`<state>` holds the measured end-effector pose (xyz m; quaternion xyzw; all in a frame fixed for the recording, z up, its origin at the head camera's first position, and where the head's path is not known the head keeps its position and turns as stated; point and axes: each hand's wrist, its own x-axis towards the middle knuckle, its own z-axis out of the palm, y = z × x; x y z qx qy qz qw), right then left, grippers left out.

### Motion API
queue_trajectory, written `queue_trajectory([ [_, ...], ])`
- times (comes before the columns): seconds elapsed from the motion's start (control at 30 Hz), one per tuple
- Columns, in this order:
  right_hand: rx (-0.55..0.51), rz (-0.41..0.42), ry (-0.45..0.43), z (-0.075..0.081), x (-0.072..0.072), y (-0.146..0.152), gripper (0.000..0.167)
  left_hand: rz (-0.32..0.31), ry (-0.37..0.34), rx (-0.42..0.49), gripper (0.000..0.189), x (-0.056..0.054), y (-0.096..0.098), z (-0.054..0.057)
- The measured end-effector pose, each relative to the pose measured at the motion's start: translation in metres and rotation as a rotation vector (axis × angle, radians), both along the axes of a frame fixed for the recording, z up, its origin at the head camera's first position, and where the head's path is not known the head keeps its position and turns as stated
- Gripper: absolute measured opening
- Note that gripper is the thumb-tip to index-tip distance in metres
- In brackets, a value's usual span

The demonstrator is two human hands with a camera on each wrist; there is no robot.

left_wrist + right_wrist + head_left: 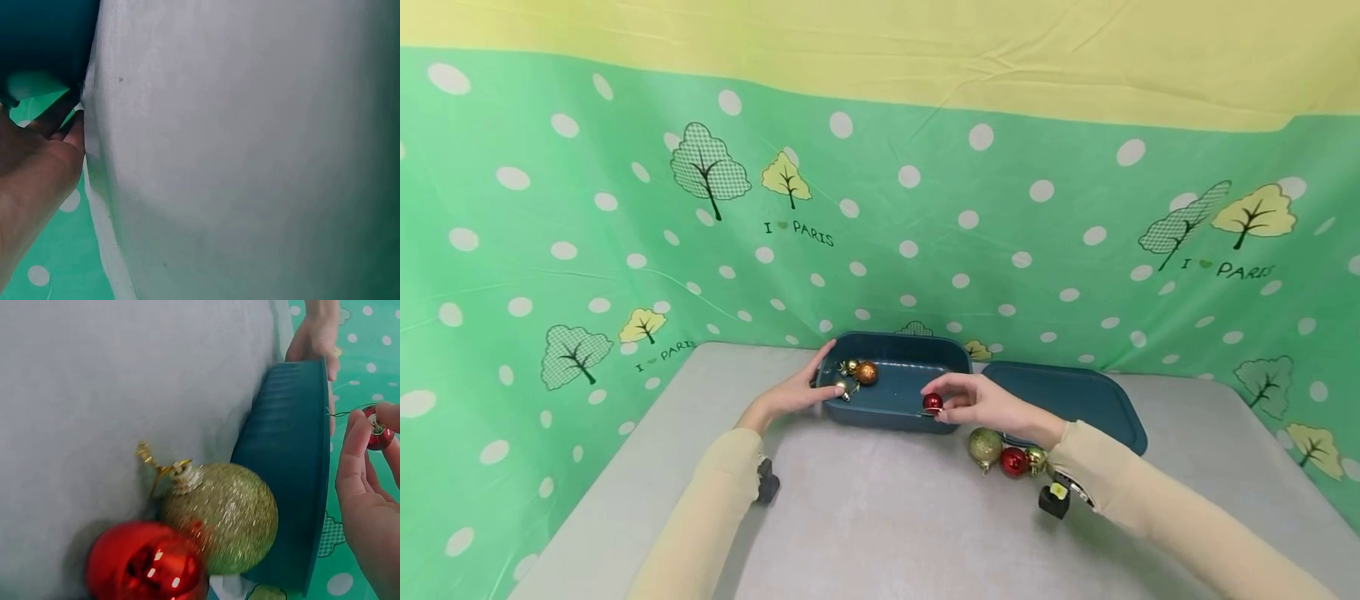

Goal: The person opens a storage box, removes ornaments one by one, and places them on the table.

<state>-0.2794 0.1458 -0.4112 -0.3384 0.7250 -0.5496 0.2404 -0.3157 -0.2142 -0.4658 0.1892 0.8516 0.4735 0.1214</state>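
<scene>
A dark blue plastic bin [880, 417] stands toward the back of the table. My left hand [793, 392] holds its left end, the thumb lying over the rim; the left wrist view shows that hand's fingers against the bin's side. Inside, at the left, lie an orange glitter bauble [867, 372] and several small gold baubles [843, 387]. My right hand [981, 402] pinches a small red bauble [932, 402] over the front right of the bin. In the right wrist view its metal cap and a thin loop of string show between the fingertips.
Right of the bin lies its blue lid [1075, 400]. In front of the lid are a large gold glitter bauble [985, 447], a shiny red bauble [1013, 462] and a small gold bauble [1036, 459], close to my right wrist. A green dotted cloth [865, 208] hangs behind.
</scene>
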Motion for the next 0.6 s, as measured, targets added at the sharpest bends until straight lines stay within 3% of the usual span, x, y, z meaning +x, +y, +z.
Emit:
queue_trajectory([
  [0.17, 0.007, -0.003, 0.009, 0.002, 0.006, 0.012, 0.038, 0.000, -0.006, 0.006, 0.096, -0.002, -0.002, -0.002],
  [0.3, 0.030, -0.011, 0.021, 0.000, 0.011, 0.024, 0.038, -0.006, -0.002, 0.002, 0.092, 0.006, 0.002, 0.008],
  [0.6, 0.036, -0.011, 0.062, -0.010, 0.027, 0.056, 0.038, 0.017, -0.018, 0.006, 0.092, 0.003, 0.003, 0.003],
])
